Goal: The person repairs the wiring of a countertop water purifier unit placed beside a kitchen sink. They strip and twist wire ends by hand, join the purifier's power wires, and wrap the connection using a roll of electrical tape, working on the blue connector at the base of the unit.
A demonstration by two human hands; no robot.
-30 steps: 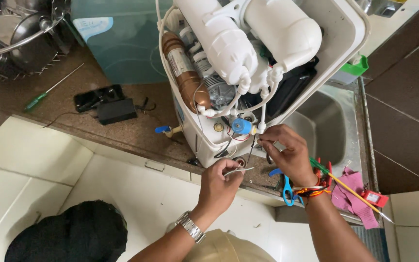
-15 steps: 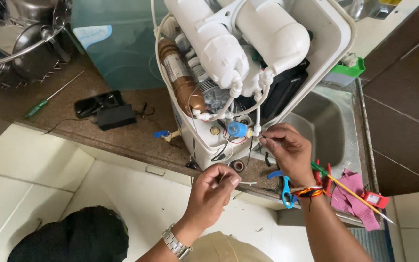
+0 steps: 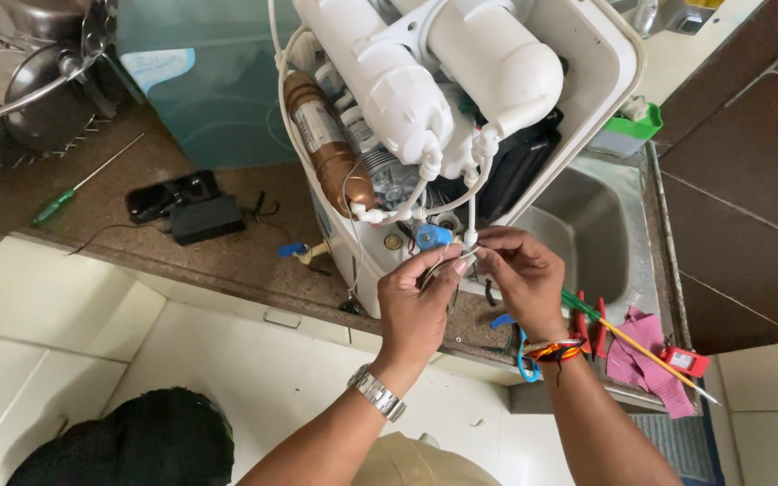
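Your left hand (image 3: 418, 301) is curled nearly closed, thumb and forefinger pinching the end of a thin white tube (image 3: 457, 261) just below the open water purifier (image 3: 461, 117). Your right hand (image 3: 520, 274) meets it from the other side, fingers bent in and narrow, its fingertips (image 3: 483, 263) on the same tube end, so both hands pinch together at one spot. Whether a small fitting sits between your fingers is too small to tell. The tube end lies at the purifier's lower edge, just under the blue valve (image 3: 432, 237) and above the counter's front edge.

The purifier stands on the brown countertop (image 3: 182, 180) beside the steel sink (image 3: 587, 234), its white filter cartridges (image 3: 389, 81) and copper-coloured cylinder (image 3: 326, 144) exposed. A steel watch (image 3: 376, 393) sits on your left wrist, threads and a band on your right. Red-handled pliers (image 3: 592, 319) and a pink cloth (image 3: 646, 355) lie near your right wrist. Farther left rest a green-handled screwdriver (image 3: 74, 184) and a black adapter (image 3: 204, 216).
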